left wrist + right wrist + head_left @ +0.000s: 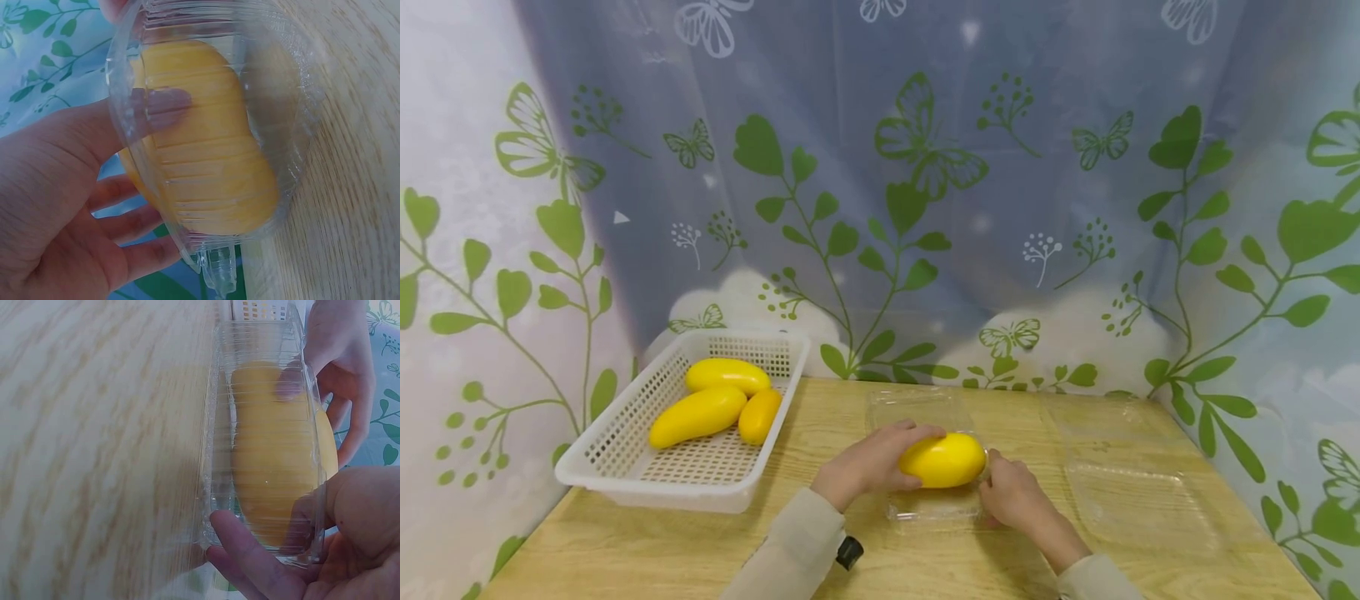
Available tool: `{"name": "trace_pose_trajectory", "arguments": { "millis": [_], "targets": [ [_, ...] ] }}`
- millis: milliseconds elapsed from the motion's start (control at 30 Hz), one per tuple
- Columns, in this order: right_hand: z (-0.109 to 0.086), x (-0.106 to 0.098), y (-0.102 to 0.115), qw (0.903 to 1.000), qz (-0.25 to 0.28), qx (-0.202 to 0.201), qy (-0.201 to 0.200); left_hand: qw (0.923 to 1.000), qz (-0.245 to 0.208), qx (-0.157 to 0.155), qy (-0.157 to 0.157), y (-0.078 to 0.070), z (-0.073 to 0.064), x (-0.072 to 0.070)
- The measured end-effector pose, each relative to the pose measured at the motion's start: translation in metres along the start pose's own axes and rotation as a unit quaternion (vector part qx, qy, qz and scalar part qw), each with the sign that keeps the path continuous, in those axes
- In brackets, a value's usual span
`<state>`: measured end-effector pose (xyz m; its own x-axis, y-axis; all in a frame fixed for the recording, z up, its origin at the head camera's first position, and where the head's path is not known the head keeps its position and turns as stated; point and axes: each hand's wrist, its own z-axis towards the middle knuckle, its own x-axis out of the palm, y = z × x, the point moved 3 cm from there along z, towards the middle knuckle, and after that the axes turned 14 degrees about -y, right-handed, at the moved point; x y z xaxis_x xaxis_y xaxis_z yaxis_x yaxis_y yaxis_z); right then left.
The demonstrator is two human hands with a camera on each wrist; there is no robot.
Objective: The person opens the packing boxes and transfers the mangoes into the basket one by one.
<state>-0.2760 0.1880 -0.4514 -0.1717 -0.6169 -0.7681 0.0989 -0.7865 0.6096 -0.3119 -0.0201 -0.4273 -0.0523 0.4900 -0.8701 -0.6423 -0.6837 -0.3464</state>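
Observation:
A yellow mango (pixel 946 460) lies lengthwise inside a clear plastic clamshell box (pixel 934 508), low within its walls in both wrist views. My left hand (pixel 876 458) holds the mango's left end, thumb inside the box and fingers round the far side. At the box's right end, my right hand (pixel 1018 496) grips the plastic wall, with fingers (pixel 250 553) outside and the thumb on the inner side by the mango. The box's raised lid (pixel 917 406) stretches out behind it.
On the left stands a white perforated basket (pixel 662 496) with three yellow mangoes (pixel 697 417) in it. Another clear clamshell box (pixel 1142 508) lies open to the right on the wooden table (pixel 625 550). A patterned curtain (pixel 842 167) hangs behind the table.

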Motion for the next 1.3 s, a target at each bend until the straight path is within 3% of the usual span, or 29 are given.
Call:
{"name": "trace_pose_trajectory", "arguments": {
  "millis": [567, 1033, 1300],
  "targets": [
    [-0.002, -0.001, 0.0, 0.9996, 0.012, -0.022, -0.011, 0.9994, -0.015, 0.023, -0.023, -0.012, -0.001, -0.021],
    [-0.003, 0.001, -0.001, 0.9997, 0.002, -0.021, -0.009, 0.9974, 0.002, 0.063, -0.036, -0.029, -0.008, -0.051],
    [-0.001, 0.002, -0.002, 0.9997, -0.008, -0.021, -0.012, 0.9977, -0.016, 0.048, -0.046, -0.023, -0.011, -0.063]
  ]
}}
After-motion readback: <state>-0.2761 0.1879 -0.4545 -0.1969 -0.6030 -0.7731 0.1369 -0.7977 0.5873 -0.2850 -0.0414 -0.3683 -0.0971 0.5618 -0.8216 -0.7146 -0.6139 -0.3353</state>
